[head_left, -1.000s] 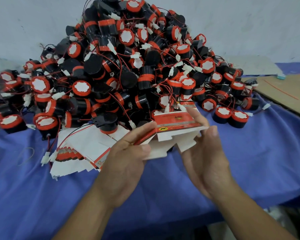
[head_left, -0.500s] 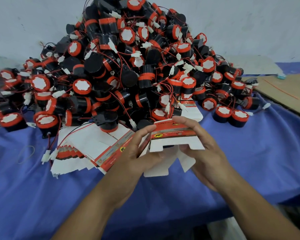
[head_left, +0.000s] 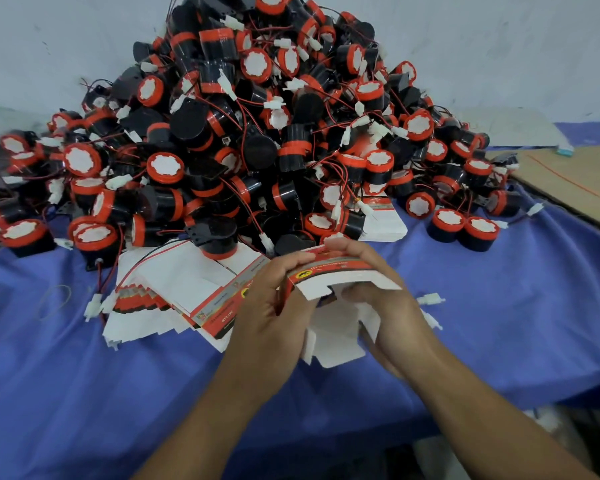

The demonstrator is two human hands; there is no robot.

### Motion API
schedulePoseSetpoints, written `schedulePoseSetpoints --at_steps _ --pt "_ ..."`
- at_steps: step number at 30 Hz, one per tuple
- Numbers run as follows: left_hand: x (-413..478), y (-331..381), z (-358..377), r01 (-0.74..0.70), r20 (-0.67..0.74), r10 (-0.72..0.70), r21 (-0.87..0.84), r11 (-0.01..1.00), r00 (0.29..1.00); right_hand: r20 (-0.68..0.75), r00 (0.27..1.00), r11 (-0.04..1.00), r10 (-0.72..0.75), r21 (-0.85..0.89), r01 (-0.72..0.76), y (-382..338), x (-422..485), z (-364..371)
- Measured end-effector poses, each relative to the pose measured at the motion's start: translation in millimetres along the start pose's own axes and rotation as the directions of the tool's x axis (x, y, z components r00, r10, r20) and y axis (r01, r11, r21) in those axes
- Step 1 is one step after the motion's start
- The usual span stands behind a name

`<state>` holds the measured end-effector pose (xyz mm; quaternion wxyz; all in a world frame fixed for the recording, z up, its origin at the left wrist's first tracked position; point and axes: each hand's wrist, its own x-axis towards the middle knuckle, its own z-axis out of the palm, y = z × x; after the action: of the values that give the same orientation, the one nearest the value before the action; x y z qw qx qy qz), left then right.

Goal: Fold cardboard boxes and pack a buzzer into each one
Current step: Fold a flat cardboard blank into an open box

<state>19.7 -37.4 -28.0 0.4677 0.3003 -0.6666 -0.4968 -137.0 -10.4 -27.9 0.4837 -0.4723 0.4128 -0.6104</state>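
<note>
The desk [head_left: 499, 323] is covered with a blue cloth. A large heap of buzzers [head_left: 257, 133] occupies its far centre. A fanned stack of flat box blanks [head_left: 174, 289] lies at the heap's near left edge, partly under it. A second stack [head_left: 385, 223] lies at the near right edge. A brown cardboard sheet [head_left: 575, 181] lies at the far right.

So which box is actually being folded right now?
Find the heap of red-and-black buzzers on the blue cloth. Right before it, left hand and right hand grip one box. Unlike the flat stack alongside, it's opened up.
</note>
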Motion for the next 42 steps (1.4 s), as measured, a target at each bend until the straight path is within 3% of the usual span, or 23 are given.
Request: schedulePoseSetpoints --at_steps 2,5,8,17,21,25,29,32,35,42 --pt "-3 0 2 0.009 0.037 -0.011 0.05 0.999 0.999 -0.059 0.998 0.998 0.013 0.066 -0.009 -1 4 3" --pt "-3 4 -3 -0.023 0.236 0.011 0.048 0.999 0.972 -0.072 0.995 0.985 0.064 0.166 -0.051 -5 7 2" --pt "-3 7 -10 -0.037 0.341 0.023 0.035 0.999 0.94 -0.093 0.991 0.988 0.092 0.134 -0.08 -7 7 -2" --pt "1 4 -7 0.056 0.15 -0.038 -0.12 0.991 0.988 -0.123 0.992 0.999 0.037 -0.011 -0.039 -2 -2 10" --pt "5 3 -13 0.155 -0.008 -0.161 -0.227 0.962 0.987 -0.007 0.996 0.989 0.085 0.119 -0.084 0 -4 12" --pt "7 4 -15 0.212 -0.058 -0.245 -0.334 0.919 0.968 0.119 0.987 0.975 0.11 0.181 -0.13 3 -8 12" --pt "6 1 -19 0.221 -0.01 -0.232 -0.271 0.937 0.973 0.135 0.984 0.989 0.115 0.078 -0.126 3 -8 15" --pt "3 1 -19 0.159 0.179 -0.124 -0.197 0.967 0.976 0.039 0.997 0.995 0.072 0.066 -0.074 -1 -5 16" --pt "0 3 -21 0.091 0.366 -0.045 -0.109 0.99 0.93 -0.003 0.998 0.99 0.07 0.122 -0.069 -6 -5 11" --pt "1 5 -20 0.085 0.326 -0.018 -0.193 0.977 0.945 0.004 0.997 0.993 0.073 0.095 -0.073 -6 -7 10"
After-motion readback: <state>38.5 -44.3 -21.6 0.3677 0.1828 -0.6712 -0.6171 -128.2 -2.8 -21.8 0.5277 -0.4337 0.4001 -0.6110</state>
